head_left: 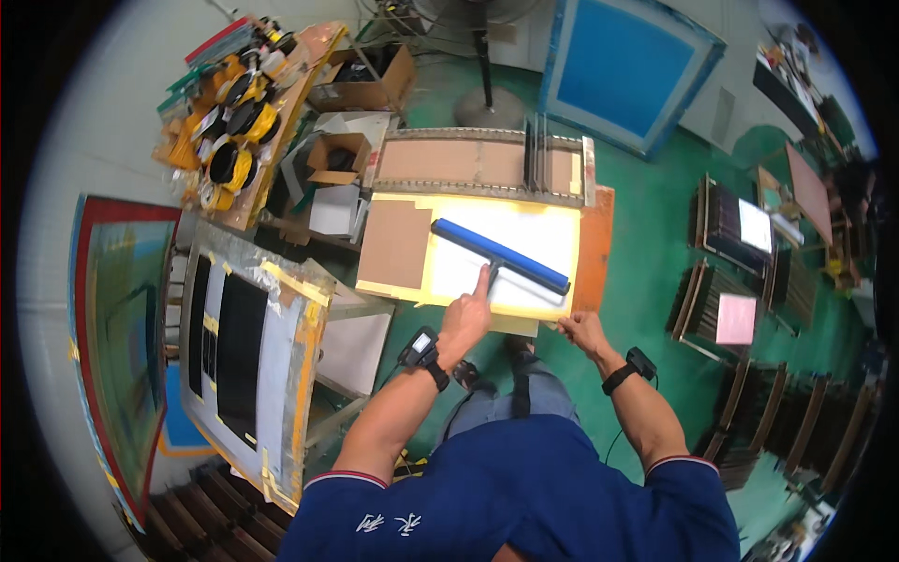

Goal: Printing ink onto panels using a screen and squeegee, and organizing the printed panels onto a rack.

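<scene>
My left hand (465,321) is closed round the handle of a blue roller (506,253) with a black frame, its index finger stretched along the handle. The roller lies slantwise over a white sheet (538,222) with yellow borders, on a work board. Left of the sheet is a bare brown panel (395,245). At the board's near right corner my right hand (585,334) has its thumb and fingers pinched at the yellow edge. What lies between those fingertips is too small to make out. Each wrist wears a black strap with a small device.
Behind the board stands a slotted rack (449,161) holding thin dark panels (536,155). An orange board (595,248) borders the right side. A large taped screen frame (239,347) leans at left. Ink tubs (234,164) crowd a shelf, and stacked racks (740,234) stand on the right.
</scene>
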A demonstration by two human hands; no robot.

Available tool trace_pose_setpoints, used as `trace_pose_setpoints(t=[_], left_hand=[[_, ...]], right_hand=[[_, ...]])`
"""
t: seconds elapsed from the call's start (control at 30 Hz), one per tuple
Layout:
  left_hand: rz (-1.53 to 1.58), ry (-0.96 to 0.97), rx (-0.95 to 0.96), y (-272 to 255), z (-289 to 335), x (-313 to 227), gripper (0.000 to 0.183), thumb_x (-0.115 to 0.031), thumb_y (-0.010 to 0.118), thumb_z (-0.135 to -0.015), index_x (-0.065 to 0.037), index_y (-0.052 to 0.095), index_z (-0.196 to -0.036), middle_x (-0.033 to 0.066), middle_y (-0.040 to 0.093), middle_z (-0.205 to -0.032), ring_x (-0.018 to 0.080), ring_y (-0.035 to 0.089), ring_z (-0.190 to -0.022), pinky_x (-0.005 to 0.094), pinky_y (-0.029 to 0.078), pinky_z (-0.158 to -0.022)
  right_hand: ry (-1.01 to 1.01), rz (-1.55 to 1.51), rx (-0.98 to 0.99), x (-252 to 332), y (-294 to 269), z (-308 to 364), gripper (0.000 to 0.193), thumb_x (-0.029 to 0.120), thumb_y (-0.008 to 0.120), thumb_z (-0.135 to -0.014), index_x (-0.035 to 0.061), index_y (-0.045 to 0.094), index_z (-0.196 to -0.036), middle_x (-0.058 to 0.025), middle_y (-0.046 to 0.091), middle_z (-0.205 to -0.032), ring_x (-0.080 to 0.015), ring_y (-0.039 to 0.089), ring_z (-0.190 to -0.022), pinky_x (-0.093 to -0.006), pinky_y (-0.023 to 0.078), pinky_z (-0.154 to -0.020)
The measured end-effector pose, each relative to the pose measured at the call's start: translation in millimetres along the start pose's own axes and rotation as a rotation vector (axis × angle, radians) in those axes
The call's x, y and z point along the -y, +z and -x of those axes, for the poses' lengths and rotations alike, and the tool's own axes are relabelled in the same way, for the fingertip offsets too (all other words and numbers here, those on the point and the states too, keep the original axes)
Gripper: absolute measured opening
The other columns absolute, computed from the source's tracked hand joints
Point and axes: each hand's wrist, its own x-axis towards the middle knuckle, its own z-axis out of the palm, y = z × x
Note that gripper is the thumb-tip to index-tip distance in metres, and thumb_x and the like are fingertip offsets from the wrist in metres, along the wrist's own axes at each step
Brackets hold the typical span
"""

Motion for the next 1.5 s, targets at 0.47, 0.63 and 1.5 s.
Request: trace_pose_setpoints(t=[0.47,0.63,1.5], left_hand=[[0.063,0.154,-0.247,-13.3,8.3,-20.7,0.073,-0.011,0.054,-0.093,-0.003,0.017,-0.155,0.0308,0.058,-0.08,0.0476,0.059,-0.066,0.0565,0.049,-0.062],[0.008,-0.049,-0.032,-5.5,-79.9,-40.1,0.08,-0.003,0.047,-0.085,-0.003,0.01,-0.156,0.0328,0.064,-0.075,0.0484,0.065,-0.072,0.056,0.051,-0.067],[0.343,-0.292,-0.019,-33.0,191.6,-29.6,0.073,-0.009,0.055,-0.089,-0.015,0.024,-0.155,0.0318,0.063,-0.085,0.0492,0.062,-0.07,0.0588,0.051,-0.067]], right_hand=[[-0.09,0.029,0.027,-1.6,-1.5,8.1,0.034,0.029,0.063,-0.094,-0.0012,0.07,-0.079,-0.0039,0.068,-0.07,-0.0088,0.057,-0.059,-0.0259,0.045,-0.052],[-0.09,0.095,0.052,3.1,-5.0,14.2,0.039,0.029,0.058,-0.096,-0.0034,0.068,-0.077,-0.0071,0.068,-0.066,-0.0131,0.061,-0.058,-0.0298,0.047,-0.055],[-0.031,0.103,0.468,-4.2,-36.7,-16.2,0.042,0.042,0.058,-0.096,0.0121,0.057,-0.067,0.0048,0.05,-0.06,-0.0078,0.042,-0.052,-0.0232,0.034,-0.05]])
